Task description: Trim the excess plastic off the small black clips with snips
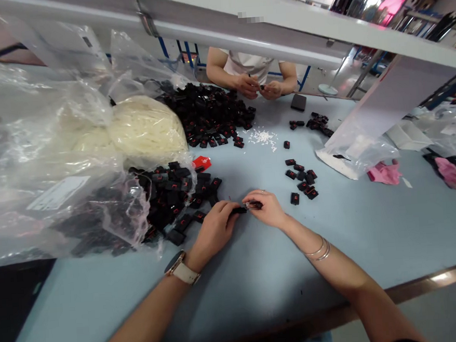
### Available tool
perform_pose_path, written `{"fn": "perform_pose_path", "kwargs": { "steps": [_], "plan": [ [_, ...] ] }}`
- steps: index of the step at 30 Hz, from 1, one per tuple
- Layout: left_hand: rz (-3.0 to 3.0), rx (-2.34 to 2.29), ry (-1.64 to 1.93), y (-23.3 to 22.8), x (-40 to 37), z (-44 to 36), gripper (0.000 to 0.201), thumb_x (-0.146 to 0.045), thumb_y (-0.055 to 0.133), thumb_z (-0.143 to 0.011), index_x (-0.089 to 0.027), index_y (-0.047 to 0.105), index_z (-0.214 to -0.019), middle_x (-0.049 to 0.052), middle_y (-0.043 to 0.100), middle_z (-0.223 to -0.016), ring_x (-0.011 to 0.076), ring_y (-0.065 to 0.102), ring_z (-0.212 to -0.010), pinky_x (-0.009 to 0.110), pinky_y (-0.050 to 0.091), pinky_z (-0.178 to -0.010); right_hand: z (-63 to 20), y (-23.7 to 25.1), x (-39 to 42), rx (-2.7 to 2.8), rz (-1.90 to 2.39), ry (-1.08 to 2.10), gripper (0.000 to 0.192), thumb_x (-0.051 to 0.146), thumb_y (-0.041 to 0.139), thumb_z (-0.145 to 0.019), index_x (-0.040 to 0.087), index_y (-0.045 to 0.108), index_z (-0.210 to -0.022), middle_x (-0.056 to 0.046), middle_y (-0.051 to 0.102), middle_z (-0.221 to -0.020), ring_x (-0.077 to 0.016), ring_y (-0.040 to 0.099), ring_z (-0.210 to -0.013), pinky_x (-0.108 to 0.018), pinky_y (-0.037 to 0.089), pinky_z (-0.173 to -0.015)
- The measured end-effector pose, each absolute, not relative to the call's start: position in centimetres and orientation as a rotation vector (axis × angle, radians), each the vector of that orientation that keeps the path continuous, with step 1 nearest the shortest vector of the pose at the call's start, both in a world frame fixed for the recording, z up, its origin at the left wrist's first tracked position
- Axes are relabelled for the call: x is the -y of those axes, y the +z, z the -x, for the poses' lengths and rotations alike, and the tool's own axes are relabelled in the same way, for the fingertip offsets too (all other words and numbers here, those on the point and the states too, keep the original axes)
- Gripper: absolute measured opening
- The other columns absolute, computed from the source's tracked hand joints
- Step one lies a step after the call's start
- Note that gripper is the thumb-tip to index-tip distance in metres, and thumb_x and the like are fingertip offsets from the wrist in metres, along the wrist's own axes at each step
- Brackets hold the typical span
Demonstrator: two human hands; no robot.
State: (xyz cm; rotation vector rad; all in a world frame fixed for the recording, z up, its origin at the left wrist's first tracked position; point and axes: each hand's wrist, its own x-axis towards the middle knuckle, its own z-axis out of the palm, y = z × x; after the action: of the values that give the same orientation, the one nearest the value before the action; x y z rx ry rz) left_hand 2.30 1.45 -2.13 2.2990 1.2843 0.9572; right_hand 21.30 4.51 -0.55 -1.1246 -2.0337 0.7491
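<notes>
My left hand point(213, 229) and my right hand point(265, 208) meet over the pale blue table point(259, 278), pinching a small black plastic part point(246, 207) between their fingertips. A watch sits on my left wrist and thin bangles on my right forearm. Just left of my left hand lies a heap of black parts with red marks point(175, 195), spilling from a clear plastic bag point(58, 203). A small cluster of the same black parts point(302, 179) lies to the right of my right hand.
Across the table another person's hands point(259, 85) work on a small part beside a second black pile point(212, 115). A bag of white pieces point(147, 127), scattered white bits point(262, 136), pink gloves point(384, 173) and a shelf rail point(281, 42) overhead surround the work area.
</notes>
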Motion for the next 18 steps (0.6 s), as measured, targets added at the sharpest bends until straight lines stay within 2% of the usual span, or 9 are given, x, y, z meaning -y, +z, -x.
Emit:
{"fn": "perform_pose_path", "kwargs": {
  "steps": [5, 12, 18],
  "plan": [
    [-2.276, -1.293, 0.976, -2.32, -1.47, -2.32, 0.015, -0.019, 0.046, -0.090, -0.019, 0.057, -0.101, 0.008, 0.063, -0.095, 0.0212, 0.062, -0.087, 0.034, 0.053, -0.076, -21.50, -0.84, -4.47, 2.024, 1.054, 0.748, 0.026, 0.005, 0.055, -0.071, 0.020, 0.070, -0.086, -0.003, 0.071, -0.086, -0.0144, 0.065, -0.080, -0.026, 0.051, -0.076],
    [-2.240, -1.324, 0.993, -2.17, -1.51, -2.26, 0.006, -0.020, 0.050, -0.089, -0.019, 0.054, -0.093, 0.005, 0.063, -0.087, 0.0197, 0.062, -0.080, 0.031, 0.052, -0.070, -21.52, -0.67, -4.13, 2.077, 0.939, 0.761, 0.027, 0.005, 0.051, -0.078, 0.018, 0.070, -0.093, -0.006, 0.070, -0.091, -0.0145, 0.065, -0.082, -0.027, 0.052, -0.077],
    [-2.185, -1.343, 0.984, -1.91, -1.42, -2.22, 0.004, -0.018, 0.052, -0.087, -0.020, 0.054, -0.089, 0.004, 0.062, -0.087, 0.0189, 0.061, -0.080, 0.030, 0.051, -0.071, -21.49, -0.77, -4.00, 2.101, 1.000, 0.761, 0.020, 0.009, 0.059, -0.080, 0.021, 0.071, -0.090, -0.004, 0.069, -0.090, -0.0136, 0.064, -0.080, -0.025, 0.051, -0.074]
  ]
}}
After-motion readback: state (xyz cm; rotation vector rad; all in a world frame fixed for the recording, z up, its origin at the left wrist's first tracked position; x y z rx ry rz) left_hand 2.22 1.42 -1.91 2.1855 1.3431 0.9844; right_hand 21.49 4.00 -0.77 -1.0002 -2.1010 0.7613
